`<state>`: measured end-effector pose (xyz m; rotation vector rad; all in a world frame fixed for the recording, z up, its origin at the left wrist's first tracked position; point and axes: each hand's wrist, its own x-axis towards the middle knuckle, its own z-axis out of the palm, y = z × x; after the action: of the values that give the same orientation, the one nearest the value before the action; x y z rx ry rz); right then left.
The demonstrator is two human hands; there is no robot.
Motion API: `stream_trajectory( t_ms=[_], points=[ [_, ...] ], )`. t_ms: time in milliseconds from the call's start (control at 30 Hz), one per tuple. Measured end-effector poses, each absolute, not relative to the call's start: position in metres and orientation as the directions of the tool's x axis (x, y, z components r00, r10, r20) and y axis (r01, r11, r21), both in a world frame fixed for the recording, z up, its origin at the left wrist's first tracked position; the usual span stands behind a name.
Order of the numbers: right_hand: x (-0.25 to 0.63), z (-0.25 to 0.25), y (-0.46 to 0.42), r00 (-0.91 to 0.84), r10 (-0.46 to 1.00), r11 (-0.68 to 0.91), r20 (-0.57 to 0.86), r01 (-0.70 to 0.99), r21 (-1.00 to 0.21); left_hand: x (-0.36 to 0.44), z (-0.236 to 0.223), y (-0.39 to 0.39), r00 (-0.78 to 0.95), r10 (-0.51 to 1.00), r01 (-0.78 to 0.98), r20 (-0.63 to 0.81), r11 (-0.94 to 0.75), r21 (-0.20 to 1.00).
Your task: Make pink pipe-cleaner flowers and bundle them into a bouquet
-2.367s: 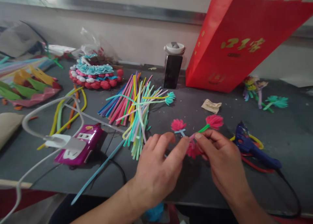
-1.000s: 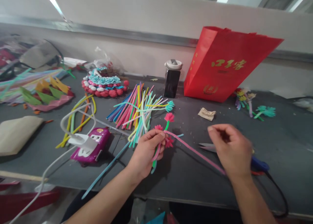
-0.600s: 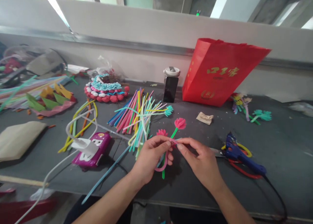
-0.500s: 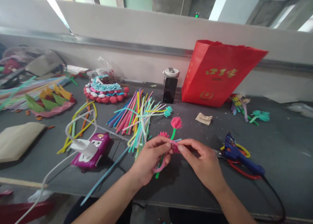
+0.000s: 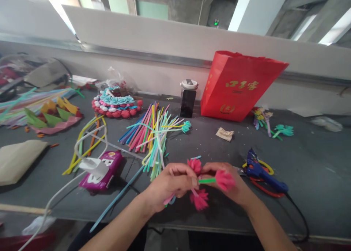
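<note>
My left hand (image 5: 172, 183) is closed round the stems of a small bunch of pink pipe-cleaner flowers. One flower head (image 5: 225, 180) on a green stem points right, across my right hand. Another flower head (image 5: 199, 200) hangs below my fingers, and a third flower head (image 5: 194, 165) shows above them. A pink and a blue stem end stick out under the left palm. My right hand (image 5: 240, 194) is closed at the right side of the bunch, its fingertips against it; the flower in front partly hides those fingers.
Loose pipe cleaners (image 5: 150, 134) lie beyond my left hand, near a purple power strip (image 5: 102, 170). A blue glue gun (image 5: 263, 176) and scissors (image 5: 267, 167) lie right. A red bag (image 5: 238, 86) and a bottle (image 5: 188, 99) stand at the back.
The flower bunch has turned: the flower that stood upright now points right, and one head hangs downward. Both hands have moved slightly, and the view has shifted.
</note>
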<state>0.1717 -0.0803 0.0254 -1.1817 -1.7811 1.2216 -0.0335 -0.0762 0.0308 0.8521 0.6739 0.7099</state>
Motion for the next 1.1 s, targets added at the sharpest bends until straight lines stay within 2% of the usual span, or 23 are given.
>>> stream_trajectory(
  t_ms=[133,233,333,500,667,767,833,933,1000,1100],
  points=[
    [0.183,0.033,-0.081,-0.322,0.944,0.207,0.073,0.406,-0.89,-0.032,0.031,-0.082,0.676,0.695,-0.056,-0.242,0.377,0.925],
    [0.186,0.046,-0.088,-0.296,0.942,0.302,0.159,0.541,-0.785,-0.028,0.028,-0.086,0.64,0.731,0.055,-0.236,0.262,0.963],
    [0.183,0.054,-0.096,-0.228,0.944,0.331,0.239,0.632,-0.701,-0.025,0.024,-0.087,0.571,0.799,0.146,-0.191,0.13,0.981],
    [0.174,0.055,-0.103,-0.194,0.892,0.414,0.408,0.713,-0.566,-0.024,0.022,-0.084,0.483,0.862,0.111,-0.153,0.113,0.987],
    [0.164,0.058,-0.109,-0.351,0.718,0.617,0.601,0.721,-0.316,-0.022,0.022,-0.082,0.471,0.868,0.037,-0.157,0.159,0.987],
    [0.159,0.059,-0.117,-0.452,0.66,0.691,0.601,0.678,-0.249,-0.022,0.024,-0.079,0.382,0.9,-0.097,-0.212,0.267,0.959],
    [0.158,0.057,-0.121,-0.505,0.674,0.708,0.54,0.652,-0.274,-0.025,0.024,-0.076,0.357,0.895,-0.242,-0.268,0.366,0.899],
    [0.159,0.051,-0.122,-0.498,0.751,0.655,0.434,0.646,-0.392,-0.029,0.023,-0.071,0.434,0.848,-0.42,-0.304,0.489,0.765],
    [0.162,0.046,-0.12,-0.436,0.825,0.565,0.36,0.644,-0.515,-0.032,0.022,-0.07,0.514,0.806,-0.457,-0.295,0.548,0.7],
    [0.167,0.041,-0.114,-0.327,0.922,0.372,0.209,0.587,-0.719,-0.034,0.023,-0.072,0.605,0.754,-0.434,-0.258,0.583,0.687]
  ],
)
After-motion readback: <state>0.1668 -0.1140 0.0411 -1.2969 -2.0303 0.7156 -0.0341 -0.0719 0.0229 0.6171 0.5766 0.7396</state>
